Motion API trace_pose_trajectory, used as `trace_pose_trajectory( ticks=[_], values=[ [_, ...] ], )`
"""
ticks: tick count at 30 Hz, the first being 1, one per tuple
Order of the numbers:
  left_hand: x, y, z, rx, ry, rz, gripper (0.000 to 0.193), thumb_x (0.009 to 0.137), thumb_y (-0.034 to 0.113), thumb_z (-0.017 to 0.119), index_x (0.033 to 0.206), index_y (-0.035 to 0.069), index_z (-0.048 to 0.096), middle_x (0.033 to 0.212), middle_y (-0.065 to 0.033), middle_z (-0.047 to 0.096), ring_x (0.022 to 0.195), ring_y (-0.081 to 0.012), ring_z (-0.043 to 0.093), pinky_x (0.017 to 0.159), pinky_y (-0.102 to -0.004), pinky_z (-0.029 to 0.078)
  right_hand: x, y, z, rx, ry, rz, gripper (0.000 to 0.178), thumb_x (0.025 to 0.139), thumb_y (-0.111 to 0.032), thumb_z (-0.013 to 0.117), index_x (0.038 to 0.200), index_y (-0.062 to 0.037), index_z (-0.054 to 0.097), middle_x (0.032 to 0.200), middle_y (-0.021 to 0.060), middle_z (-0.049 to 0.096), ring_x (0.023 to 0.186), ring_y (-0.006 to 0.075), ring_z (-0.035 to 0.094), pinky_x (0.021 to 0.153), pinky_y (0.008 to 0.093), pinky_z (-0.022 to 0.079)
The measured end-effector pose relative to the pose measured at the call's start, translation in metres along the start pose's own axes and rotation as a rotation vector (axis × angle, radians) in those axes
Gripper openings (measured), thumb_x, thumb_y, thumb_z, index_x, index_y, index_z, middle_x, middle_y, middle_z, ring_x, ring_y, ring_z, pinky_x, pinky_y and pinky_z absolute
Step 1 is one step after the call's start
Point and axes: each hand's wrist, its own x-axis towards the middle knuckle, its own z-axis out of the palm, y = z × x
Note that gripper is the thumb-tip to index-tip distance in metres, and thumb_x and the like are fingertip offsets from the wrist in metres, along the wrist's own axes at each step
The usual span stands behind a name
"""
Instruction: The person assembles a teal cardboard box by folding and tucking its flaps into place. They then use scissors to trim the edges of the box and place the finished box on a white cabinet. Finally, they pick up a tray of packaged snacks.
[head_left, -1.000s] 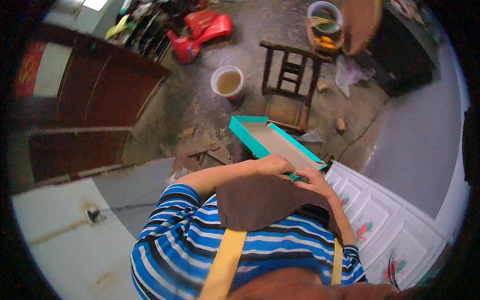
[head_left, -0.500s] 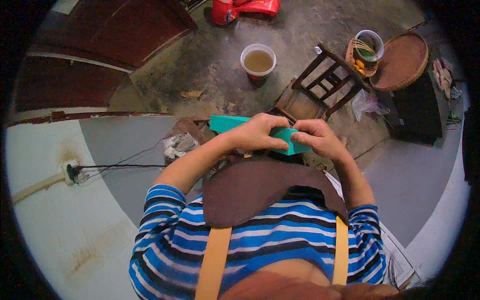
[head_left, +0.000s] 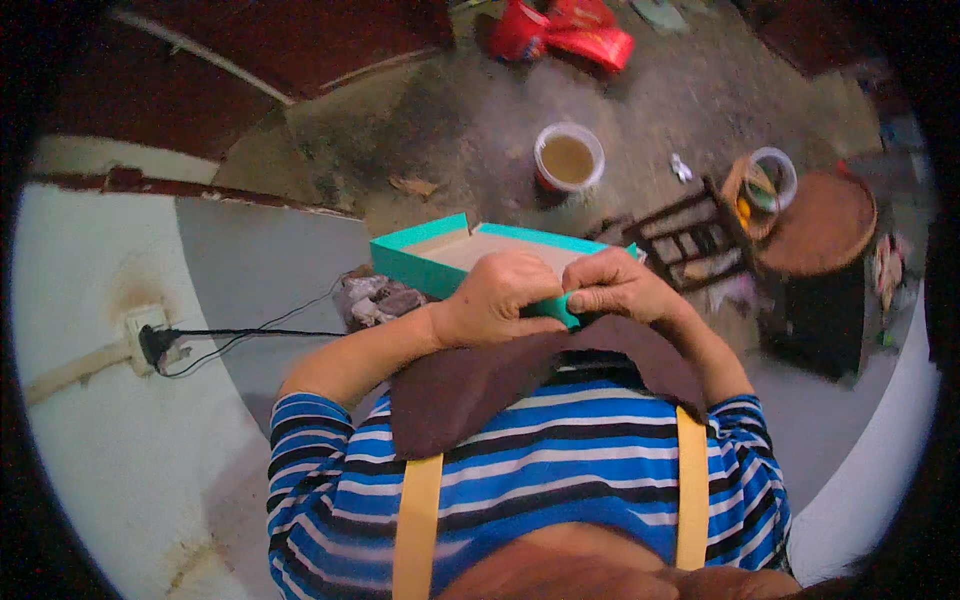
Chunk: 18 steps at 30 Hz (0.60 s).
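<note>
A shallow teal cardboard box [head_left: 410, 268] with a pale inside lies tilted in front of my apron. Its far rim runs beyond my knuckles, and one far-left corner has a gap between its walls. My left hand [head_left: 503, 297] is closed on the near wall, thumb toward me. Beside it my right hand [head_left: 618, 287] pinches the same wall with thumb and forefinger. A bit of teal card shows between the two thumbs. My hands hide most of the near wall.
A tub of murky liquid [head_left: 568, 158] stands on the floor ahead. A dark wooden chair [head_left: 692, 240] is at the right, near a round woven tray [head_left: 818, 225]. Red bags [head_left: 590, 40] lie far off. A black plug [head_left: 155, 345] sits in the left wall.
The box has turned so its pale inside now shows. Both hands have moved slightly nearer my body, still on the box. The view has shifted, so the floor things appear farther right.
</note>
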Motion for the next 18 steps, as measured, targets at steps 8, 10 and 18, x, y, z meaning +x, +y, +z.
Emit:
trace_pose_trajectory(
  ticks=[8,10,18],
  values=[
    [-0.033,-0.063,-0.062,0.361,0.626,-0.346,0.031,0.074,0.018,0.072,0.100,0.004,0.063,0.102,-0.0130,0.064,0.098,-0.0313,0.059,0.087,-0.0422,0.044,0.085,-0.012,-0.045,-0.002,0.211,0.003,0.023,0.089,-0.024,0.061,0.081,-0.0029,0.061,0.074,-0.0031,0.052,0.073,0.0078,0.048,0.063,0.0257,0.039],
    [-0.064,-0.099,-0.072,0.046,0.943,-0.710,0.029,0.080,0.016,0.069,0.103,0.002,0.061,0.103,-0.0113,0.064,0.096,-0.0254,0.061,0.086,-0.0347,0.047,0.121,-0.008,-0.072,0.027,0.346,-0.053,0.021,0.089,-0.024,0.062,0.080,-0.0041,0.060,0.073,-0.0045,0.050,0.070,0.0069,0.046,0.061,0.0239,0.036],
    [-0.119,-0.221,-0.090,-0.160,1.132,-0.949,0.020,0.088,0.015,0.062,0.102,0.001,0.061,0.092,-0.0046,0.064,0.083,-0.0139,0.059,0.077,-0.0295,0.049,0.300,-0.004,-0.209,0.435,0.382,-0.194,0.022,0.092,-0.027,0.059,0.083,-0.0073,0.057,0.078,-0.0041,0.052,0.071,0.0062,0.046,0.064,0.0235,0.035]
  ],
)
